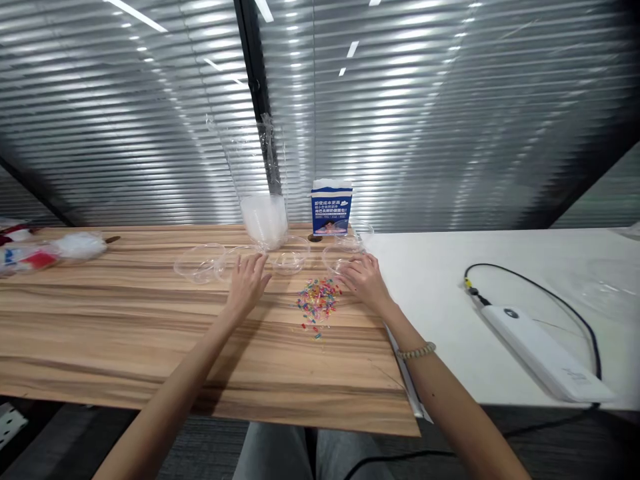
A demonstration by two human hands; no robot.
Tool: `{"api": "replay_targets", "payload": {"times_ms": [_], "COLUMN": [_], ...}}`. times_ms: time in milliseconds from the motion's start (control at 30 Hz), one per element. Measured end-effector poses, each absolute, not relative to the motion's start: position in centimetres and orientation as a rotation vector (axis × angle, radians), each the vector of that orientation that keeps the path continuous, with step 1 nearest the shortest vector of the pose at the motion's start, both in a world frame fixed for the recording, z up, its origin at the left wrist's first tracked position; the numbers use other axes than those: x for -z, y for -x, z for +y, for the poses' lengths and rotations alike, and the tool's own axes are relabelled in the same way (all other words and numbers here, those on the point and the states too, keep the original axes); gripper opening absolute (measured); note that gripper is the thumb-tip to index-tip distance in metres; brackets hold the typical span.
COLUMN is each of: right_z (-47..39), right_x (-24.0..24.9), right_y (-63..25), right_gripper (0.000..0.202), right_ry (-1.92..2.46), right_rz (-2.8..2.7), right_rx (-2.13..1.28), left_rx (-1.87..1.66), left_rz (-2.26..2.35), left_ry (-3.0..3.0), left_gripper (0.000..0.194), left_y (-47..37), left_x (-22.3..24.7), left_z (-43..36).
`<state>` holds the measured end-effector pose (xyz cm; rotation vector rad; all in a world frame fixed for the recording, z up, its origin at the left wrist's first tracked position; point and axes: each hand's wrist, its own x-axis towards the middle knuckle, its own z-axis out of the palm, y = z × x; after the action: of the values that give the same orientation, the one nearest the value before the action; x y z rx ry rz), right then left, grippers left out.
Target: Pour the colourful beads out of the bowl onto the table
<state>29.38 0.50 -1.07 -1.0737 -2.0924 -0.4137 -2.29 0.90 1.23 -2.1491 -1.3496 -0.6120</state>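
My left hand (246,283) rests at the near rim of a clear plastic bowl (226,265), its fingers stretched forward and apart. My right hand (366,280) is at the near right edge of another clear bowl (330,257), fingers slightly bent and spread; whether they touch it is hard to see. Between and just in front of both hands lies a loose pile of small multicoloured pieces (319,299), a few scattered toward me. More clear bowls stand beside these: one at the left (193,263), one in the middle (290,261) and one behind my right hand (363,231).
At the back stand a stack of translucent lids or cups (265,220) in a tall clear bag and a blue printed packet (331,210). Plastic-wrapped items (80,245) lie far left. On the white table (425,267) at right sits a white power bank (543,350) with a black cable (550,283).
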Motion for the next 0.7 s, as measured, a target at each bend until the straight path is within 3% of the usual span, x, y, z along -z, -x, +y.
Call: {"api": "replay_targets", "payload": {"times_ms": [233,467,567,700], "right_z": [0.4,-0.1,-0.3,-0.5], "right_x": [1.5,1.0,0.8,0.6], "right_y": [-29.9,-30.3,-30.2,-29.9], "right_gripper": [0.009,0.011,0.014,0.014], "right_ry": [1.108,1.111,1.1,1.034], "right_rz": [-2.058,-2.054,-2.033,-1.94], "right_rx": [0.366,0.342,0.356,0.425], "left_rx": [0.512,0.708,0.855,1.07], "left_rz": [-1.357,-1.237,-1.212,-1.265], "left_ry": [2.285,2.299,2.441,2.782], "left_gripper": [0.022,0.031,0.025,0.034], "left_y": [-2.8,-3.1,-2.6,-2.9], "left_x": [-1.4,-0.5,0.4,1.1], "left_z": [4.2,2.3,0.9,-0.6]}}
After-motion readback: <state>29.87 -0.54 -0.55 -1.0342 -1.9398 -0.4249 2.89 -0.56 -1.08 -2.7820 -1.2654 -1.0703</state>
